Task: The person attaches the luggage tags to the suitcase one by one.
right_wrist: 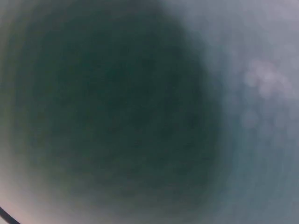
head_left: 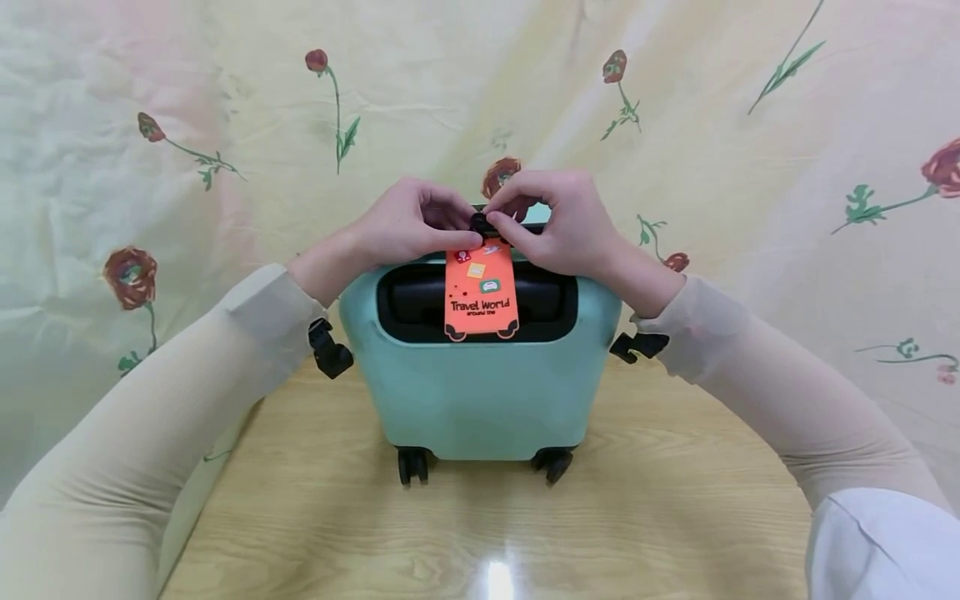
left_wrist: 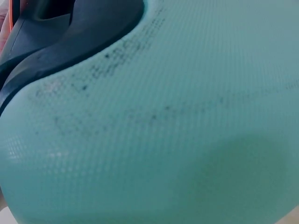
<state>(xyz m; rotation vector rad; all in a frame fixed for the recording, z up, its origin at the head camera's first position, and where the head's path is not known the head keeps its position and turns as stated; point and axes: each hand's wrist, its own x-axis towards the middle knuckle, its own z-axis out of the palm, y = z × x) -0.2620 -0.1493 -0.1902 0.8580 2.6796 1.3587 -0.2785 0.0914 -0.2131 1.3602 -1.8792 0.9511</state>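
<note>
So from the head view, we've got an orange luggage tag point(head_left: 482, 287) hanging in front of the dark handle area point(head_left: 547, 304) of a teal suitcase point(head_left: 487, 392) standing on the table point(head_left: 300, 525). Our left hand point(head_left: 416, 221) pinches the tag near its top corner, thumb in front, while our right hand point(head_left: 566, 218) has thumb and fingers nipped close on the black strap point(head_left: 482, 223) just above it. Looks to us like we're mid-fiddle with the strap at the handle. Our guess: the next move calls for the left hand steadying the tag while the right works the strap through or snug.

Left wrist view: mostly scuffed teal shell, with dark trim up in the corner. Can't tell what the fingers do there.

Right wrist view: just a dark greenish blur, so no reading the fingers there either.
</note>
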